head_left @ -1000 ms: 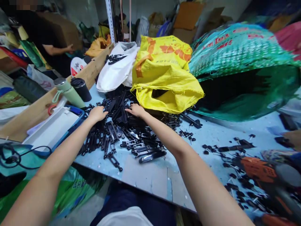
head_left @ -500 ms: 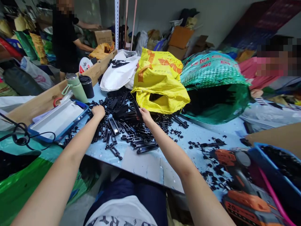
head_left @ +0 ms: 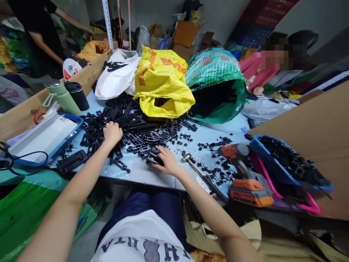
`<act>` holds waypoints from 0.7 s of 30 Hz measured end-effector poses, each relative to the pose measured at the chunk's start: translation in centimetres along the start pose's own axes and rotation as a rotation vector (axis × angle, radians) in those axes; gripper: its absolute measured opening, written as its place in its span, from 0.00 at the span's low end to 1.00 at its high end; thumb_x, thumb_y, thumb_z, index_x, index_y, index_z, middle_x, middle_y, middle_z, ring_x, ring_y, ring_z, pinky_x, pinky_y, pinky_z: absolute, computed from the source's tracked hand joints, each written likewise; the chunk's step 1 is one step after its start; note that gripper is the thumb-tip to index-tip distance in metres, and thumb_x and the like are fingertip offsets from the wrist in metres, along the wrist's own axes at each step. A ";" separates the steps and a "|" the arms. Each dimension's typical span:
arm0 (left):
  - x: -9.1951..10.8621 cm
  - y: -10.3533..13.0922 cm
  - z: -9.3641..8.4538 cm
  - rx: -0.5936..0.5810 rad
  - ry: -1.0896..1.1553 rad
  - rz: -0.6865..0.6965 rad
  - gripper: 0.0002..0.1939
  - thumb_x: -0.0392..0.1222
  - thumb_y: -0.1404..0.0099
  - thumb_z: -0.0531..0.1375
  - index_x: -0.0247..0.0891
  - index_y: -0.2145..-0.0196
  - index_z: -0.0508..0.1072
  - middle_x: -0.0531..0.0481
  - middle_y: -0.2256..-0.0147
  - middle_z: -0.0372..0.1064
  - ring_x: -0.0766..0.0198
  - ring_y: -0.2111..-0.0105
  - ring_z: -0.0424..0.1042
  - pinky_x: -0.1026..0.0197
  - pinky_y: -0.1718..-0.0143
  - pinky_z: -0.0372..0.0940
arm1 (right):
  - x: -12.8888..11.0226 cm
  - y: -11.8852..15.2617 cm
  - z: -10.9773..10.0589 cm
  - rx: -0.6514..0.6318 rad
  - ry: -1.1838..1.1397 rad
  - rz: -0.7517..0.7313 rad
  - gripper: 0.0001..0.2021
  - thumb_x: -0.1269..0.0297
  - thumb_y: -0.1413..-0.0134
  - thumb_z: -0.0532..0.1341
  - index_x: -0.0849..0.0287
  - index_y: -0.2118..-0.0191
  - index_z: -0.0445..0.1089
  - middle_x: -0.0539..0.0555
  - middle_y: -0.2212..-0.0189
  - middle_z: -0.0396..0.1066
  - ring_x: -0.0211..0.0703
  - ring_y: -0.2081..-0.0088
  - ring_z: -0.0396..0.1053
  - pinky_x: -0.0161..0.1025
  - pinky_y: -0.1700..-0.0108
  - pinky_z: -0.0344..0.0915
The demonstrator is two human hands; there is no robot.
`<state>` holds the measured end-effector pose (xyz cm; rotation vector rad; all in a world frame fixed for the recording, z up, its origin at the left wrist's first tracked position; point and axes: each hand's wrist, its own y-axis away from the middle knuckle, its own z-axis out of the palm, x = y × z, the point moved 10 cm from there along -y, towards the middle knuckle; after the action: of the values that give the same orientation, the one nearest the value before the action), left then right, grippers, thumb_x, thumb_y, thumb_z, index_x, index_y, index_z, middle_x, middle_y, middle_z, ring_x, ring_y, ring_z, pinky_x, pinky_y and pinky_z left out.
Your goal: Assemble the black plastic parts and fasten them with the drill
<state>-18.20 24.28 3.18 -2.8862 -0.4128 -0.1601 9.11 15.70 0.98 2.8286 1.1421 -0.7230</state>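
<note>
A heap of black plastic parts (head_left: 141, 125) is spread over the blue table top (head_left: 207, 136). My left hand (head_left: 112, 134) rests on the left part of the heap with its fingers curled down; what they hold, if anything, is hidden. Nearer the table's front edge, my right hand (head_left: 167, 160) has its fingers spread over a black part (head_left: 153, 158), touching it at the side of a pale sheet (head_left: 147, 174).
Bags, one yellow (head_left: 163, 83), one green (head_left: 218, 80) and one white (head_left: 117, 76), lie behind the heap. A hammer (head_left: 201, 174), an orange drill (head_left: 245, 174) and a blue bin (head_left: 289, 160) are at right. Bottles (head_left: 61, 96) and a tray (head_left: 46, 140) stand left. Two people are beyond.
My right hand has come down and nearer to the front edge, and its fingers have spread off the long black piece. The view has turned right, showing the hammer and more of the bin.
</note>
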 end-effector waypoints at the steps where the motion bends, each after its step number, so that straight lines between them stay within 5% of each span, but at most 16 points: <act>1: 1.1 1.3 0.4 -0.035 0.024 0.036 0.19 0.44 0.37 0.49 0.31 0.55 0.70 0.33 0.54 0.64 0.45 0.52 0.61 0.48 0.54 0.59 | 0.0 -0.3 0.6 -0.023 0.089 -0.008 0.16 0.55 0.49 0.60 0.62 0.59 0.66 0.63 0.46 0.60 0.54 0.45 0.57 0.53 0.42 0.50; 7: 2.9 4.1 1.4 -0.079 0.104 0.159 0.18 0.45 0.36 0.50 0.34 0.53 0.68 0.38 0.53 0.64 0.49 0.50 0.61 0.52 0.51 0.58 | 1.5 1.3 1.8 -0.141 0.362 0.020 0.14 0.63 0.48 0.60 0.61 0.55 0.63 0.61 0.50 0.62 0.52 0.53 0.61 0.46 0.53 0.59; 11: 8.0 3.1 1.2 -0.037 0.236 0.389 0.19 0.40 0.35 0.49 0.36 0.48 0.65 0.41 0.47 0.61 0.53 0.45 0.56 0.54 0.46 0.53 | 3.2 2.2 1.5 -0.127 0.483 0.147 0.14 0.67 0.49 0.61 0.60 0.55 0.63 0.62 0.53 0.63 0.54 0.55 0.61 0.47 0.56 0.59; 15: 12.4 0.8 2.4 -0.126 0.386 0.391 0.21 0.35 0.40 0.55 0.33 0.49 0.65 0.37 0.48 0.63 0.49 0.45 0.56 0.48 0.44 0.48 | 6.0 0.2 0.6 -0.104 0.514 0.295 0.15 0.64 0.47 0.60 0.60 0.53 0.62 0.63 0.54 0.64 0.54 0.54 0.61 0.46 0.54 0.58; 21: 10.5 -0.5 1.6 -0.148 0.537 0.287 0.19 0.42 0.34 0.49 0.30 0.51 0.68 0.38 0.55 0.69 0.55 0.54 0.67 0.54 0.52 0.60 | 9.1 -0.8 -3.6 0.003 0.336 0.385 0.31 0.52 0.48 0.61 0.61 0.43 0.56 0.65 0.46 0.59 0.57 0.46 0.58 0.53 0.47 0.55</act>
<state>-8.21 27.91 3.17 -2.8386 0.1150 -0.9157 15.78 22.94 0.48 3.1100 0.5742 -0.2323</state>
